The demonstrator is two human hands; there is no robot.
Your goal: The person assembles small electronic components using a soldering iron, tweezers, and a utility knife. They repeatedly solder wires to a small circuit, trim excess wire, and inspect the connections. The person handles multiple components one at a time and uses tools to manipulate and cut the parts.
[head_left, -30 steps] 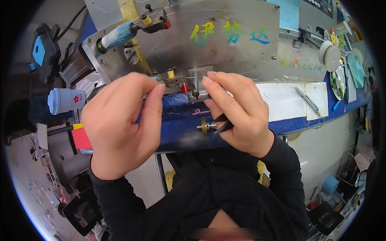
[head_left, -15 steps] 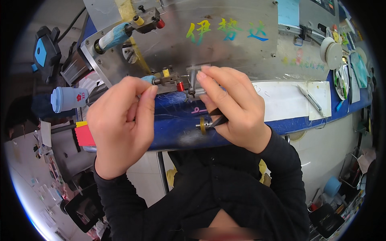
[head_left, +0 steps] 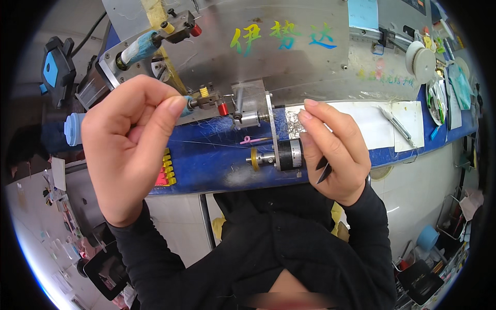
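My left hand (head_left: 129, 142) is raised on the left with thumb and forefinger pinched together; whatever lies between them is too fine to make out. On the right, my right hand (head_left: 338, 150) has its thumb and fingertips close together. A black tool with pointed tips (head_left: 324, 170) is tucked in its palm, its kind partly hidden by the fingers. Between the hands stands a small metal fixture with a grey rod (head_left: 238, 103), a metal plate (head_left: 274, 124) and a black cylinder with a brass ring (head_left: 290, 155). A clamp with a red knob (head_left: 222, 108) sits beside my left fingertips.
Behind is a metal machine panel (head_left: 289, 64), with a second clamp arm (head_left: 139, 49) at its left. A pink loop-ended hook (head_left: 253, 139) lies on the blue table (head_left: 206, 173). White paper (head_left: 356, 119) bears a craft knife (head_left: 398, 126). A light blue cup (head_left: 72, 129) stands left.
My hands have moved apart, the left going left and the right going right, away from the fixture. The metal plate and black cylinder have come into sight between them.
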